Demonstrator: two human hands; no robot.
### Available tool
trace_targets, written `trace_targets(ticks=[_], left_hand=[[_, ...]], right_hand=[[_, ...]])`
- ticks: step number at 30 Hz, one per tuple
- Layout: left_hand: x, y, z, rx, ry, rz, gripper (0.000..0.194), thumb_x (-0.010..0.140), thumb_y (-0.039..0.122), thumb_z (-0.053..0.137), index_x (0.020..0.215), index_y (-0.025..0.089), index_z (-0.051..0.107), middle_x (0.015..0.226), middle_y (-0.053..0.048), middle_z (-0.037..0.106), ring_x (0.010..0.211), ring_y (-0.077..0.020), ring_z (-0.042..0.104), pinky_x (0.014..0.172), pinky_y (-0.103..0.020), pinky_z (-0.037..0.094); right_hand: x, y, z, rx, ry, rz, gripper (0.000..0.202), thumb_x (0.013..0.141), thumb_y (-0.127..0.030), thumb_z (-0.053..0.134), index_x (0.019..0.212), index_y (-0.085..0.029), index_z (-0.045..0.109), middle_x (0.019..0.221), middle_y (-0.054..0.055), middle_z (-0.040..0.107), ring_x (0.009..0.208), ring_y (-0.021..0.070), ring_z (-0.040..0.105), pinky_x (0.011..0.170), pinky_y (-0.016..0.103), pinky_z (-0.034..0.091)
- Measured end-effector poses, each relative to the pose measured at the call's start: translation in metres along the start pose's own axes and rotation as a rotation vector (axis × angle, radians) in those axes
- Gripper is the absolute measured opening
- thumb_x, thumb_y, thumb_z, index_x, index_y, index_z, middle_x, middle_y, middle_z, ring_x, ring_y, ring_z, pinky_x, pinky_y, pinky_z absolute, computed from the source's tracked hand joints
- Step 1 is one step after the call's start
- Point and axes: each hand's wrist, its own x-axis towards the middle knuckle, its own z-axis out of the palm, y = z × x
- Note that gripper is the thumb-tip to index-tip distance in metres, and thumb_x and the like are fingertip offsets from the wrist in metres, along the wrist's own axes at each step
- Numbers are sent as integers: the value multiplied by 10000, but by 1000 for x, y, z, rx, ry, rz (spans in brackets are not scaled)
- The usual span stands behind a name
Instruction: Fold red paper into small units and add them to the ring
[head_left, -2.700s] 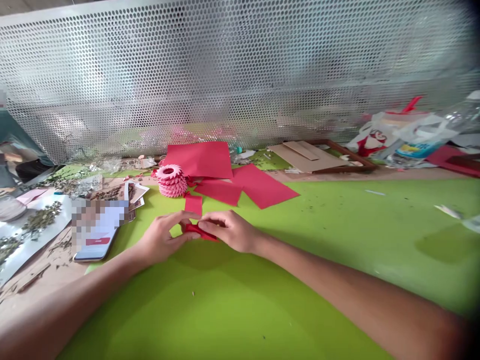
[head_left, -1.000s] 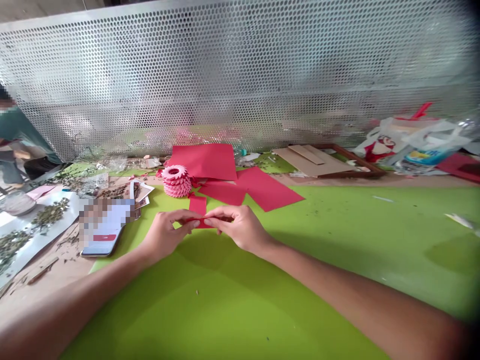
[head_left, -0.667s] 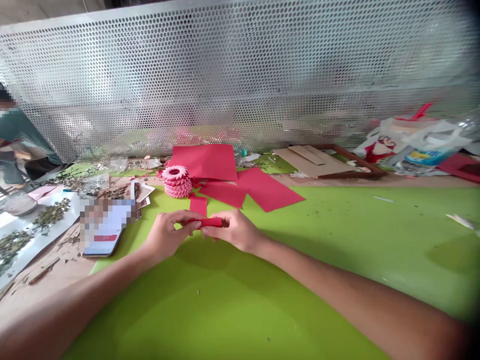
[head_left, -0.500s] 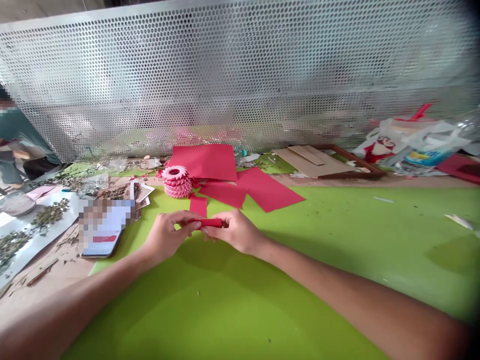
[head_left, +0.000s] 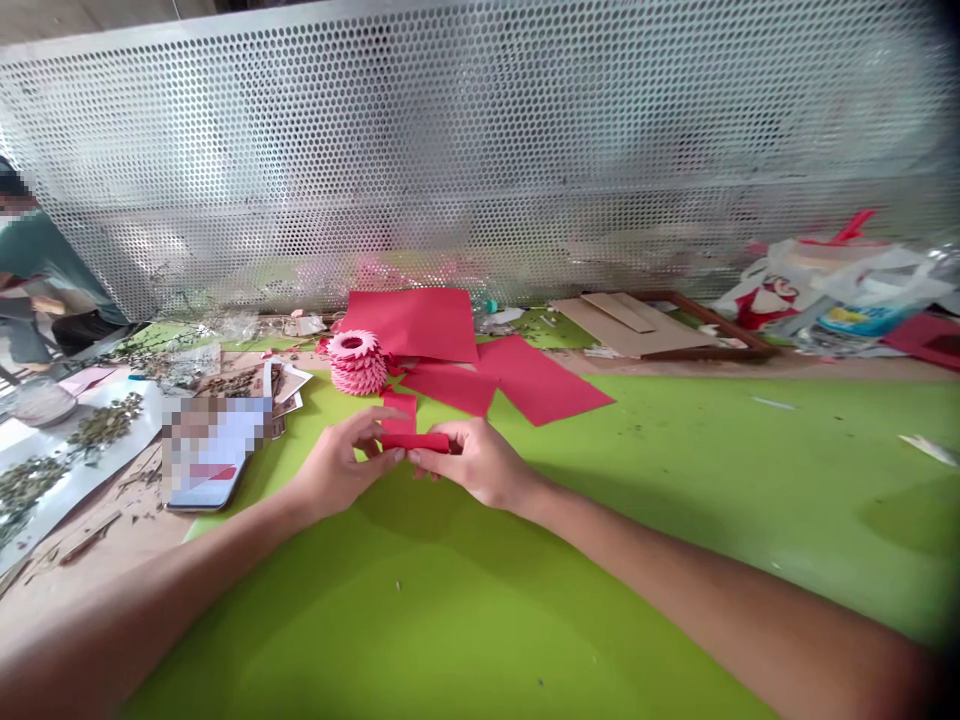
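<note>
Between my two hands, above the green table mat, is a small folded strip of red paper (head_left: 416,441). My left hand (head_left: 343,462) holds its left end, thumb along the near edge and index finger raised a little over it. The right end is pinched by my right hand (head_left: 480,462), whose other fingers curl behind it. Just beyond lies a small red paper piece (head_left: 400,408). Past that stands a pink-and-red stack of folded paper rings (head_left: 357,362), beside larger red sheets (head_left: 544,380).
On the left lie a phone (head_left: 214,455), small photo cards (head_left: 289,385) and white paper (head_left: 45,490) with dried plant bits. Brown cardboard (head_left: 637,325) and plastic bags (head_left: 847,290) sit at the back right. A perforated metal screen (head_left: 480,150) closes the back; a person (head_left: 45,255) is at far left.
My left index finger has lifted off the folded red paper, showing more of its left end. Both hands stay at nearly the same place; the view has shifted slightly.
</note>
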Motion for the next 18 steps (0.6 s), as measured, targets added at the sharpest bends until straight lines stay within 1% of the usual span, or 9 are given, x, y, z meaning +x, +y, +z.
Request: trace_targets(ticks=[3, 7, 9, 11, 12, 14, 15, 16, 18], left_hand=[[3, -4, -5, 58, 42, -24, 416, 833, 305, 667, 1221, 178, 590, 816, -21, 701, 676, -142, 605, 651, -252, 479], [7, -12, -16, 65, 98, -55, 453, 842, 347, 660, 1252, 178, 568, 843, -33, 692, 704, -151, 612, 664, -261, 482], [7, -13, -18, 47, 92, -78, 489, 856, 386, 645, 1282, 171, 540, 891, -48, 689, 688, -144, 601, 623, -251, 473], [6, -9, -16, 44, 39, -91, 501, 873, 429, 625, 1291, 169, 534, 918, -54, 685, 650, -129, 579, 571, -232, 447], [6, -6, -14, 55, -4, -90, 456, 886, 443, 608, 1245, 165, 569, 902, -51, 686, 632, -122, 567, 550, -222, 429], [3, 0, -9, 97, -107, -75, 340, 914, 446, 568, 1049, 147, 658, 806, -37, 683, 593, -113, 545, 521, -210, 390], [2, 2, -6, 120, -146, -66, 327, 925, 440, 547, 943, 140, 677, 751, -31, 675, 571, -109, 534, 507, -208, 372], [1, 4, -5, 141, -168, -60, 339, 934, 432, 532, 858, 135, 679, 706, -26, 666, 551, -106, 525, 497, -208, 357], [0, 6, -4, 167, -164, -59, 360, 936, 415, 524, 774, 131, 675, 658, -20, 651, 524, -103, 514, 490, -211, 344]], right_hand=[[1, -1, -3, -2, 15, -1, 338, 804, -465, 705, 733, -135, 732, 683, 53, 705, 554, 132, 557, 495, 242, 368], [2, -2, -11, -41, 89, 2, 307, 814, -422, 684, 707, -138, 735, 671, 57, 701, 563, 134, 561, 510, 240, 373], [2, -1, -12, -60, 107, -1, 301, 815, -413, 677, 707, -138, 736, 656, 51, 685, 542, 124, 532, 494, 239, 348], [2, 0, -11, -53, 90, -1, 299, 817, -414, 672, 734, -135, 738, 640, 39, 665, 515, 113, 494, 473, 239, 319], [1, 0, -9, -46, 76, -3, 298, 818, -413, 669, 742, -133, 735, 629, 32, 650, 503, 107, 475, 464, 238, 304], [0, 0, -6, -40, 52, -14, 296, 821, -407, 666, 736, -128, 719, 603, 14, 612, 489, 96, 444, 454, 234, 284], [0, 0, -5, -39, 46, -24, 294, 821, -401, 665, 728, -126, 711, 593, 7, 593, 488, 93, 435, 454, 232, 279], [-1, 0, -4, -38, 43, -34, 292, 822, -397, 665, 722, -125, 705, 586, 1, 578, 489, 90, 432, 456, 230, 278], [0, -1, -3, -32, 39, -45, 293, 822, -395, 667, 718, -123, 702, 580, -7, 563, 493, 85, 428, 460, 225, 279]])
